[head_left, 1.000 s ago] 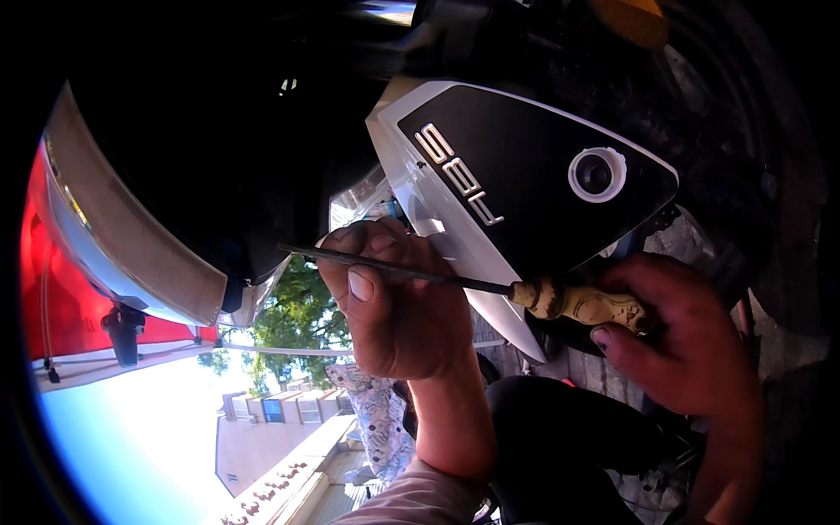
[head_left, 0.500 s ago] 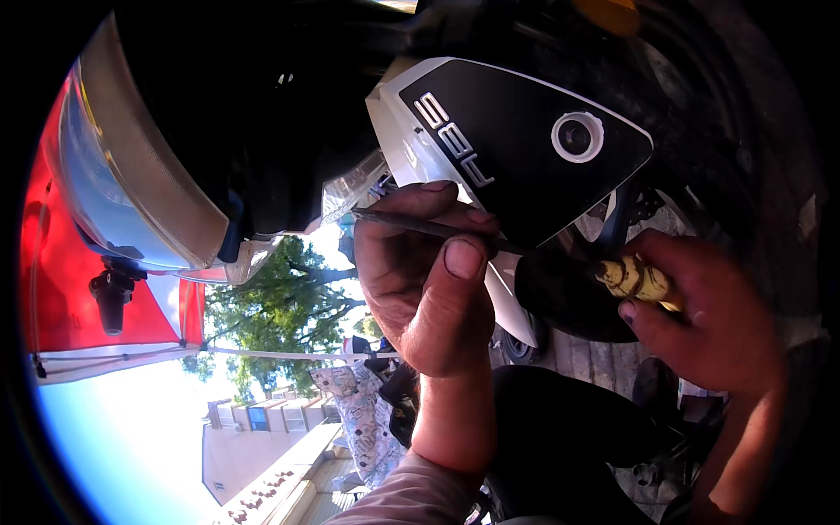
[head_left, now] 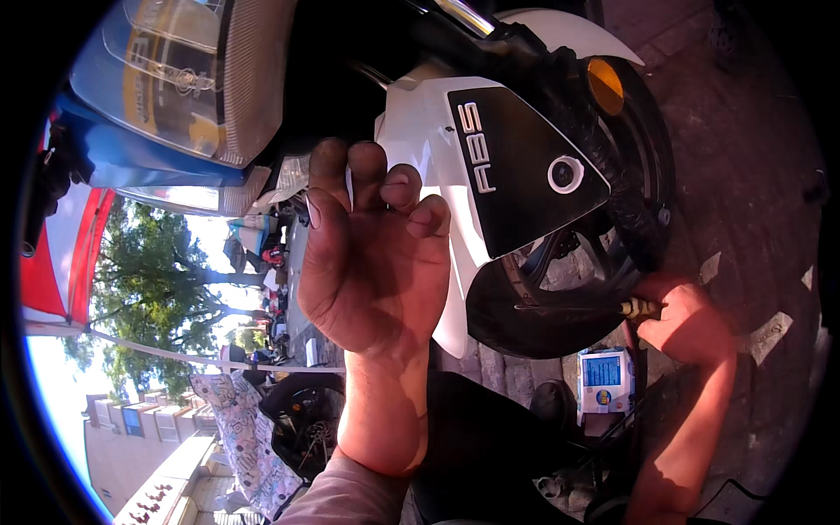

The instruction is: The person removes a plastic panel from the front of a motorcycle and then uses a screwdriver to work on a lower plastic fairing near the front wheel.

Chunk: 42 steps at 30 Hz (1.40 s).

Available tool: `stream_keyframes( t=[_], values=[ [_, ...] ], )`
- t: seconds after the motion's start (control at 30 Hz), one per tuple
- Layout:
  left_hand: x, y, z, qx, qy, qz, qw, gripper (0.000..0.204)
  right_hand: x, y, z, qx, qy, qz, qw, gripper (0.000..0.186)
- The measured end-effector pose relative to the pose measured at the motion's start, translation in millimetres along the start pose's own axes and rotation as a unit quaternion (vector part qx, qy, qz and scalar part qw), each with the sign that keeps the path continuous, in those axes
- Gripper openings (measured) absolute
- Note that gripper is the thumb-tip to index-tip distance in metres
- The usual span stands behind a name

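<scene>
My left hand [head_left: 372,262] is raised in the middle, palm toward me, fingers apart and loosely curled, holding nothing, in front of a motorbike's white and black side panel [head_left: 516,219]. At the lower right my right hand [head_left: 682,324] grips the yellow handle of a screwdriver [head_left: 640,307], whose long thin shaft points left across the black front fender [head_left: 525,324]. A round white-rimmed fitting [head_left: 564,174] sits on the panel. Above the fender is the spoked front wheel [head_left: 595,249]. The bike's clear headlight lens [head_left: 179,79] fills the upper left.
A blue and white pack [head_left: 605,381] lies on the paving [head_left: 761,262] by my dark-clothed leg. At left are a red and white canopy [head_left: 61,262], a tree, a building, a pale patterned cloth [head_left: 227,429] and a dark open container [head_left: 302,420].
My left hand has released the screwdriver shaft and opened. My right hand has drawn the screwdriver down and rightward. The view has shifted, showing more wheel and paving.
</scene>
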<state>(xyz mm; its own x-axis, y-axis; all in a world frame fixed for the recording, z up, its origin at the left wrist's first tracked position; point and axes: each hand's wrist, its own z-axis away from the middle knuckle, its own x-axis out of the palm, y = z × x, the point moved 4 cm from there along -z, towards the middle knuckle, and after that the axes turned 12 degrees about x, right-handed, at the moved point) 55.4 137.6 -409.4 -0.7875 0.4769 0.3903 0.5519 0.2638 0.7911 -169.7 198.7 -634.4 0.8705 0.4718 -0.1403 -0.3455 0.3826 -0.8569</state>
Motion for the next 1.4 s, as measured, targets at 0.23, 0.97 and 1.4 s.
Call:
stream_keyframes(
  t=[0.23,0.97,1.4],
  values=[
    [16.5,-7.8,-14.5,0.008,0.092,0.192,0.977,0.028,3.7,33.8,1.1,0.180,-0.041,0.313,0.932,0.034],
    [69.3,13.9,-35.6,0.011,0.172,0.193,0.966,0.086,-76.9,119.7,13.2,0.235,-0.055,0.490,0.838,0.029],
    [85.5,-18.7,-51.8,0.029,0.001,0.106,0.994,0.062,-153.8,333.1,92.1,0.380,0.188,0.422,0.801,0.044]
  ],
)
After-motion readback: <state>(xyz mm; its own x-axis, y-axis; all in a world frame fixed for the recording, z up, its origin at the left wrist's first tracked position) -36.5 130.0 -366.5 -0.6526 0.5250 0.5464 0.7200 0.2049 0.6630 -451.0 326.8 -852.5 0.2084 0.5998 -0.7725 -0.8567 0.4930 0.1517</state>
